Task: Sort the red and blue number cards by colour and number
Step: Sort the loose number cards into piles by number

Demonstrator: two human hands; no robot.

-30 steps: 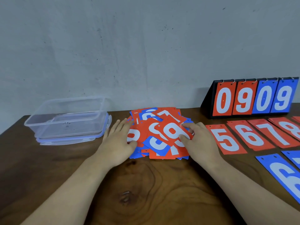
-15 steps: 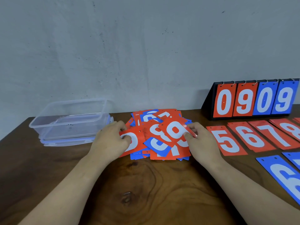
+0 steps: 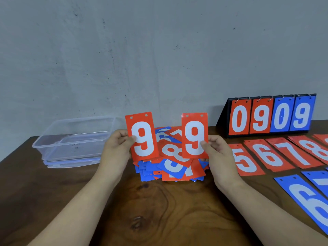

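Observation:
My left hand [image 3: 117, 148] pinches a red 9 card [image 3: 142, 136] by its left edge and holds it upright above the table. My right hand [image 3: 217, 153] pinches a second red 9 card [image 3: 194, 135] by its right edge, also upright. Below and between them lies a mixed pile of red and blue number cards [image 3: 170, 166]. To the right, red cards lie in a row: a 5 [image 3: 245, 161], a 6 [image 3: 268, 154], a 7 [image 3: 292, 151] and an 8 [image 3: 317, 150]. A blue 6 card [image 3: 305, 197] lies nearer me at the right edge.
A clear plastic box [image 3: 74, 139] rests on its lid at the back left of the wooden table [image 3: 159, 210]. A black flip scoreboard [image 3: 269, 116] reading 0 9 0 9 stands at the back right against the grey wall.
Both hands have lifted off the pile, each raising a red 9 card upright. A second ago they lay on the cards; half a second ago they were gripping them.

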